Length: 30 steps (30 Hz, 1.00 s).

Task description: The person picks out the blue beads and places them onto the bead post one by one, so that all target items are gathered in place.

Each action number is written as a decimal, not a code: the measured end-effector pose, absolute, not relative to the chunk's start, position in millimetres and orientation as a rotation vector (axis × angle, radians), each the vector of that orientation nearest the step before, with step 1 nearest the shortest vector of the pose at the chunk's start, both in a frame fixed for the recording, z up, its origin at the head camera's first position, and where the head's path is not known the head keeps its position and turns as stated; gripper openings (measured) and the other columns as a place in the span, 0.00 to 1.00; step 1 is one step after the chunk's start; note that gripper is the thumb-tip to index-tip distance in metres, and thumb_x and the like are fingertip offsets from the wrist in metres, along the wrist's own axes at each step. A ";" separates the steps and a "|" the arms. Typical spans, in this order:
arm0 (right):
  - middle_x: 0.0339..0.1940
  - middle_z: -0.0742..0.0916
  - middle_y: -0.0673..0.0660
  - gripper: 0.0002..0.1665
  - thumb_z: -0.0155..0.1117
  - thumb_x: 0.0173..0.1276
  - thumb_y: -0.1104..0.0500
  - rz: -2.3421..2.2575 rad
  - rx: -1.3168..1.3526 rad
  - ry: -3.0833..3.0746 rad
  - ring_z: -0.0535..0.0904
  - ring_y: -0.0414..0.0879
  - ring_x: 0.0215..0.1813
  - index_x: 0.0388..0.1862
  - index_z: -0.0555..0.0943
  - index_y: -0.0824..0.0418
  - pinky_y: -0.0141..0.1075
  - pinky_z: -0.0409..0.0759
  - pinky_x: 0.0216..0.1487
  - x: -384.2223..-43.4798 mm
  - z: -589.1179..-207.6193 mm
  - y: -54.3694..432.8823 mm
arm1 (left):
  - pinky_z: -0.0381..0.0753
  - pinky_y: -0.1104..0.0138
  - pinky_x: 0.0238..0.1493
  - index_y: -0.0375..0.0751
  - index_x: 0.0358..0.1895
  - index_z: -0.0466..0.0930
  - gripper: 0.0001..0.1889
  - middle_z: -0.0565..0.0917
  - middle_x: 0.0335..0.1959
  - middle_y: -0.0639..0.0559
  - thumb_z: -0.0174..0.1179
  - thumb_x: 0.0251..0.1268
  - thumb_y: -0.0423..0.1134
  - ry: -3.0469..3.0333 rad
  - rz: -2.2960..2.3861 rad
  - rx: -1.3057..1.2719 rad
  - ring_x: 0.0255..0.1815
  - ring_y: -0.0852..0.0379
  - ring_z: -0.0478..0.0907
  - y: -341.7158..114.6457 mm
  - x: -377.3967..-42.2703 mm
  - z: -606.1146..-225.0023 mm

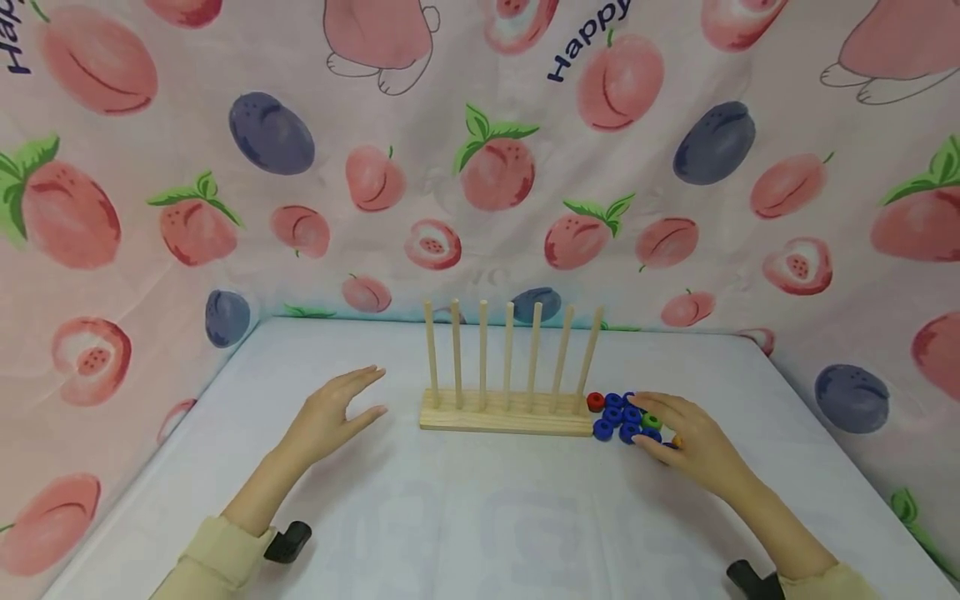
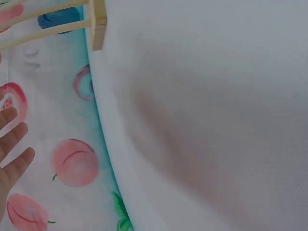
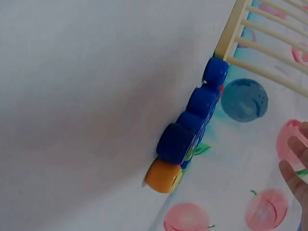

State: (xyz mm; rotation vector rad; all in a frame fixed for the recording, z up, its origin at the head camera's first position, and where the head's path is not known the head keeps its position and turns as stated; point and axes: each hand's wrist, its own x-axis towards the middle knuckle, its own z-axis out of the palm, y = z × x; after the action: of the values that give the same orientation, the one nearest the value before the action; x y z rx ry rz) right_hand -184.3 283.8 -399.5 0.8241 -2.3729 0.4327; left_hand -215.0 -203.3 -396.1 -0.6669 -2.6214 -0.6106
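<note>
A wooden rack (image 1: pixel 506 417) with a row of several upright bare pegs stands at the middle of the table. Beside its right end lies a cluster of ring beads, mostly blue beads (image 1: pixel 602 430), with a red bead (image 1: pixel 595 402), a green bead (image 1: pixel 652 421) and an orange bead (image 3: pixel 162 176). Above the right part of this cluster hovers my right hand (image 1: pixel 693 437), fingers spread and holding nothing; it hides some beads. My left hand (image 1: pixel 327 417) is in the air left of the rack, fingers extended, thumb apart, touching nothing.
A white cloth covers the table (image 1: pixel 480 517). Behind it hangs a fruit-patterned curtain (image 1: pixel 315 275) that also runs along both sides. Each wrist wears a small black device, one at the left cuff (image 1: pixel 288 542) and one at the right cuff (image 1: pixel 753 581).
</note>
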 end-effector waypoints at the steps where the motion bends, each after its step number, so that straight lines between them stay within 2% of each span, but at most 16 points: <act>1: 0.51 0.84 0.58 0.35 0.78 0.41 0.63 0.424 0.818 -2.383 0.78 0.54 0.52 0.53 0.80 0.62 0.29 0.69 0.61 -185.1 -400.0 284.8 | 0.73 0.47 0.60 0.40 0.63 0.72 0.30 0.76 0.61 0.41 0.66 0.57 0.46 -2.636 -0.617 -0.665 0.62 0.41 0.72 -202.7 -216.2 -397.8; 5: 0.50 0.84 0.59 0.35 0.78 0.42 0.65 0.403 0.772 -2.448 0.79 0.55 0.52 0.53 0.79 0.63 0.46 0.76 0.51 -186.8 -401.7 288.7 | 0.72 0.47 0.61 0.41 0.63 0.72 0.29 0.77 0.61 0.42 0.64 0.58 0.47 -2.684 -0.640 -0.679 0.62 0.41 0.73 -199.0 -220.9 -404.5; 11: 0.48 0.85 0.63 0.29 0.75 0.49 0.65 0.511 0.665 -2.577 0.81 0.58 0.48 0.53 0.78 0.66 0.50 0.83 0.43 -186.3 -403.0 293.8 | 0.72 0.48 0.62 0.42 0.62 0.73 0.28 0.77 0.61 0.43 0.64 0.59 0.46 -2.726 -0.669 -0.706 0.63 0.42 0.72 -191.0 -230.0 -416.1; 18: 0.49 0.84 0.69 0.24 0.71 0.56 0.60 0.583 0.482 -2.814 0.81 0.62 0.47 0.50 0.79 0.70 0.50 0.83 0.43 -187.1 -402.9 295.7 | 0.72 0.48 0.62 0.40 0.62 0.73 0.27 0.77 0.60 0.41 0.65 0.58 0.45 -2.761 -0.645 -0.780 0.62 0.41 0.73 -179.4 -243.0 -424.1; 25: 0.44 0.86 0.68 0.22 0.70 0.57 0.58 0.606 0.418 -2.941 0.83 0.60 0.43 0.47 0.81 0.70 0.49 0.84 0.41 -192.4 -407.7 299.9 | 0.70 0.48 0.63 0.38 0.63 0.71 0.29 0.76 0.61 0.39 0.64 0.60 0.44 -2.837 -0.728 -0.796 0.63 0.41 0.71 -172.2 -254.6 -430.4; 28: 0.36 0.87 0.62 0.21 0.70 0.57 0.58 0.588 0.428 -2.967 0.82 0.52 0.35 0.46 0.81 0.70 0.40 0.84 0.34 -194.8 -409.2 302.3 | 0.69 0.47 0.64 0.38 0.64 0.70 0.29 0.75 0.62 0.39 0.63 0.61 0.45 -2.889 -0.777 -0.765 0.64 0.40 0.70 -169.7 -257.7 -434.6; 30: 0.31 0.85 0.56 0.20 0.70 0.57 0.58 0.571 0.454 -2.978 0.77 0.44 0.30 0.44 0.81 0.70 0.33 0.79 0.28 -196.8 -409.8 303.4 | 0.67 0.47 0.66 0.38 0.64 0.70 0.29 0.74 0.63 0.38 0.63 0.61 0.46 -2.923 -0.811 -0.735 0.65 0.40 0.69 -168.6 -258.9 -436.9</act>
State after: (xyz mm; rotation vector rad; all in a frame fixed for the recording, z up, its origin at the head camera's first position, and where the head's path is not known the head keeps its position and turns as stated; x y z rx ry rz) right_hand -196.8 303.4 -409.8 0.4538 -2.9778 0.5708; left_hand -258.9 -168.6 -436.9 -0.7354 -2.9229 -0.8109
